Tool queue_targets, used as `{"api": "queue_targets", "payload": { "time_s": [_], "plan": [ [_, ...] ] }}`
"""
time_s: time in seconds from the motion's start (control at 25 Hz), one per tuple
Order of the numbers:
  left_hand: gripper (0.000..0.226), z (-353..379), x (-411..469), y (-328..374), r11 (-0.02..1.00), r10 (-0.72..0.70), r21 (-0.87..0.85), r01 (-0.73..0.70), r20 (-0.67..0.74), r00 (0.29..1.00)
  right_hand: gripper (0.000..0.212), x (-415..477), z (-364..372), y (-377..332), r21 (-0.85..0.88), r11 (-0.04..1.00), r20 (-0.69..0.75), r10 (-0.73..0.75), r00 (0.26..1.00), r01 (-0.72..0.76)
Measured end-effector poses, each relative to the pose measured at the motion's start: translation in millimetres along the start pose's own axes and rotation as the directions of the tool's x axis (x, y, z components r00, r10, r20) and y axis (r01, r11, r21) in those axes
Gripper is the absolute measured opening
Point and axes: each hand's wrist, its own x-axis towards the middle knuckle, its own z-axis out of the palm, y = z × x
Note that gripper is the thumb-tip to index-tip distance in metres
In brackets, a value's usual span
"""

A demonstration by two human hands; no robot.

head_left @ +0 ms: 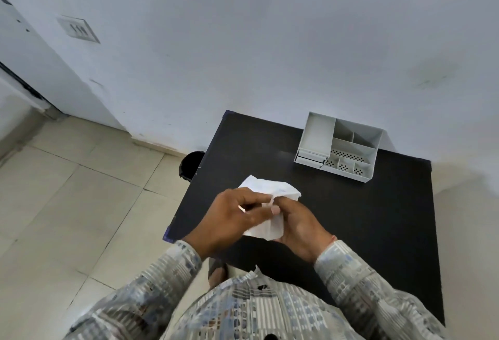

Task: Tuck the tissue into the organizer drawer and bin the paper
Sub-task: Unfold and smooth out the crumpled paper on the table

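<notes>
Both hands hold white sheet material above the near left part of the black table (351, 231). My left hand (232, 218) and my right hand (299, 229) pinch it together at its middle. One white piece (270, 187) spreads out beyond my fingers, another part (267, 229) hangs below them; I cannot tell tissue from paper. The grey desk organizer (343, 148) stands at the table's far side, its small drawer (310, 156) at the lower left front. A black bin (190, 164) sits on the floor by the table's left edge.
A white wall runs behind the table. Beige floor tiles (81, 204) lie to the left. A switch plate (78, 29) is on the wall at upper left. My foot in a sandal (217, 272) shows under the table's near edge.
</notes>
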Motion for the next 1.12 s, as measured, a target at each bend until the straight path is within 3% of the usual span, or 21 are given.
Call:
{"api": "queue_targets", "payload": {
  "time_s": [0.08, 0.12, 0.16, 0.2, 0.24, 0.28, 0.32, 0.36, 0.44, 0.52, 0.64, 0.72, 0.8, 0.92, 1.04, 1.12],
  "plan": [
    [0.026, -34, 13, -14, 0.973, -0.132, -0.212, 0.095, -0.164, 0.978, 0.04, 9, 6, 5, 0.088, 0.996, 0.024, -0.011, 1.0, 0.009],
    [0.028, -52, 21, -25, 0.956, -0.24, -0.233, 0.18, -0.262, 0.935, 0.046, 14, 9, 8, 0.135, 0.991, 0.046, -0.017, 0.999, 0.011],
    [0.03, -71, 30, -39, 0.926, -0.364, -0.206, 0.317, -0.256, 0.896, 0.054, 18, 11, 11, 0.188, 0.982, 0.076, -0.025, 0.997, 0.01],
    [0.036, -87, 38, -56, 0.864, -0.49, -0.199, 0.464, -0.112, 0.865, 0.06, 23, 14, 14, 0.249, 0.969, 0.106, -0.026, 0.994, -0.001],
    [0.042, -98, 43, -73, 0.756, -0.588, -0.253, 0.603, 0.142, 0.797, 0.062, 28, 17, 17, 0.297, 0.955, 0.14, -0.02, 0.99, -0.023],
    [0.044, -105, 46, -89, 0.62, -0.596, -0.344, 0.705, 0.379, 0.708, 0.056, 35, 21, 19, 0.309, 0.95, 0.152, -0.006, 0.988, -0.042],
    [0.042, -110, 48, -103, 0.5, -0.572, -0.426, 0.754, 0.491, 0.657, 0.043, 43, 22, 23, 0.269, 0.962, 0.111, 0.016, 0.994, -0.046],
    [0.037, -111, 52, -119, 0.445, -0.561, -0.497, 0.745, 0.494, 0.664, 0.029, 50, 21, 27, 0.194, 0.98, 0.025, 0.042, 0.999, -0.046],
    [0.023, -113, 63, -152, 0.548, -0.582, -0.535, 0.643, 0.308, 0.752, 0.032, 66, 11, 44, 0.095, 0.993, -0.197, 0.087, 0.976, -0.069],
    [0.022, -108, 75, -179, 0.676, -0.559, -0.431, 0.598, 0.23, 0.797, 0.035, 82, -3, 67, 0.131, 0.982, -0.341, 0.172, 0.924, -0.135],
    [0.031, -94, 89, -200, 0.84, -0.539, 0.03, 0.542, 0.153, 0.828, 0.041, 101, -16, 104, 0.226, 0.943, -0.396, 0.32, 0.861, -0.246],
    [0.024, -85, 96, -205, 0.85, -0.466, 0.3, 0.432, 0.05, 0.883, 0.042, 110, -15, 119, 0.233, 0.933, -0.414, 0.35, 0.84, -0.274],
    [0.007, -76, 104, -201, 0.835, -0.382, 0.46, 0.302, 0.091, 0.92, 0.03, 120, -9, 129, 0.249, 0.938, -0.482, 0.335, 0.809, -0.24],
    [0.042, -76, 115, -202, 0.687, -0.364, 0.696, 0.207, 0.083, 0.928, 0.013, 131, 0, 141, 0.238, 0.947, -0.613, 0.319, 0.723, -0.217],
    [0.042, -79, 113, -196, 0.72, -0.356, 0.665, 0.198, 0.109, 0.928, 0.034, 138, 2, 150, 0.213, 0.952, -0.689, 0.305, 0.657, -0.219],
    [0.027, -84, 105, -194, 0.811, -0.478, 0.428, 0.4, 0.089, 0.874, 0.039, 139, -1, 157, 0.197, 0.956, -0.71, 0.292, 0.641, -0.217]
  ]
}}
